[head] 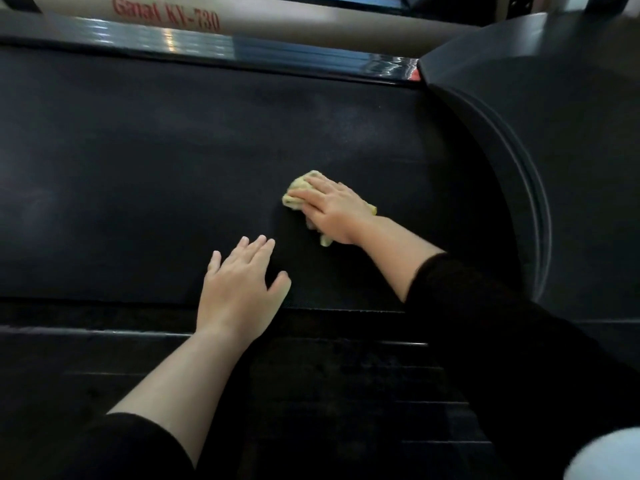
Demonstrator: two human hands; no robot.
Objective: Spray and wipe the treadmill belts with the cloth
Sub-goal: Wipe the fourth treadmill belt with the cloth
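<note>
Cloth (pixel 302 180) is yellow and all bunched up, and it lies on the black treadmill belt (pixel 138 168), a bit right of the middle. The right hand (pixel 334 211) lies flat on top of it and presses it down onto the belt. The fingers are laid out over the cloth and point to the left. Most of the cloth is hidden under this hand. Bits of it stick out in 3 spots: past the fingertips, by the wrist, and under the palm on the near side. I cannot see the thumb of this hand. The left hand (pixel 239 289) holds nothing. It rests flat on the belt with its fingers spread apart, close to the near edge of the belt. It is near the cloth but does not touch it. The 2 hands are apart, with bare belt between them. Both arms wear black sleeves pushed up from the wrists. A dark foot rail (pixel 138 341) runs along the near side of the belt. A shiny rail (pixel 242 50) runs along the far side. Beyond it is a pale bar (pixel 166 15) with red letters on it. A big dark rounded cover (pixel 554 133) sits at the right end of the belt.
</note>
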